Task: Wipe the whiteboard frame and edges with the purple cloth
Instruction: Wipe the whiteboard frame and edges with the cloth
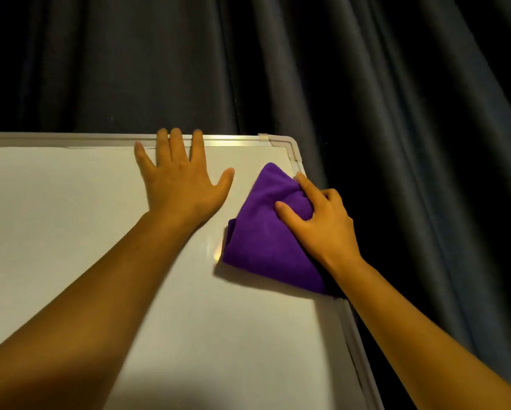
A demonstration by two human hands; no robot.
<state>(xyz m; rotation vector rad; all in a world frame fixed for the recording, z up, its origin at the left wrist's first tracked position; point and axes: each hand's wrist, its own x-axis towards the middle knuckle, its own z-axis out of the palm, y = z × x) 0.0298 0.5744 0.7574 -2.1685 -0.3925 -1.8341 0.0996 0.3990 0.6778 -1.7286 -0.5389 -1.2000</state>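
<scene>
A white whiteboard [70,217] with a silver metal frame [236,141] fills the lower left of the head view. Its rounded top right corner [289,143] shows near the middle. My left hand [180,179] lies flat and spread on the board, fingertips reaching over the top frame. My right hand [322,223] grips a bunched purple cloth [266,241] and presses it against the board at the right frame edge, just below the corner. The cloth and hand hide that stretch of the right frame; lower down the frame [354,344] is visible again.
Dark grey curtains [366,84] hang in folds behind and to the right of the board. The lower part of the board lies in shadow under my forearms.
</scene>
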